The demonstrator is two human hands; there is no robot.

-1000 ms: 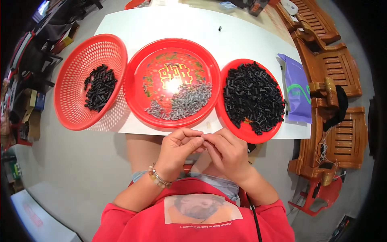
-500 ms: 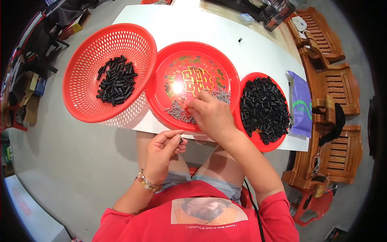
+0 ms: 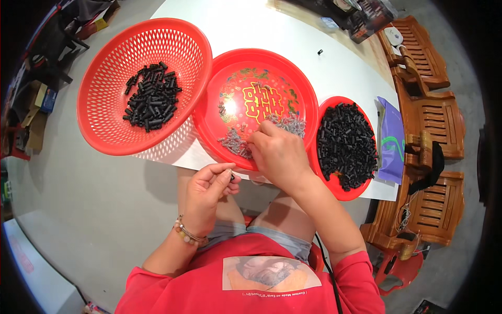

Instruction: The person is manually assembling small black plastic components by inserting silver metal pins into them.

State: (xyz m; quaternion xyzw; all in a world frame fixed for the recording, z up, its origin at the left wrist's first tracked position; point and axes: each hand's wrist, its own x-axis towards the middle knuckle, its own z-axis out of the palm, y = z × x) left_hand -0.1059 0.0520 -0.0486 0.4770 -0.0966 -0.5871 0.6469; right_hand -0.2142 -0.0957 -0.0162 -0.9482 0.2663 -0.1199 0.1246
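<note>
My left hand (image 3: 209, 188) pinches a small matt black piece (image 3: 232, 178), probably plastic, though it is too small to tell. My right hand (image 3: 277, 154) rests in dull grey metal bits (image 3: 235, 144) on a glossy red plastic plate (image 3: 256, 104). The mesh basket (image 3: 104, 125) is shiny red plastic; the table (image 3: 293, 42) is smooth white.

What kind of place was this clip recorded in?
Probably a home or small workshop used for hand assembly: a white table carrying a red mesh plastic basket of small black parts, carved wooden armchairs beside it, and a bare grey concrete floor.
</note>
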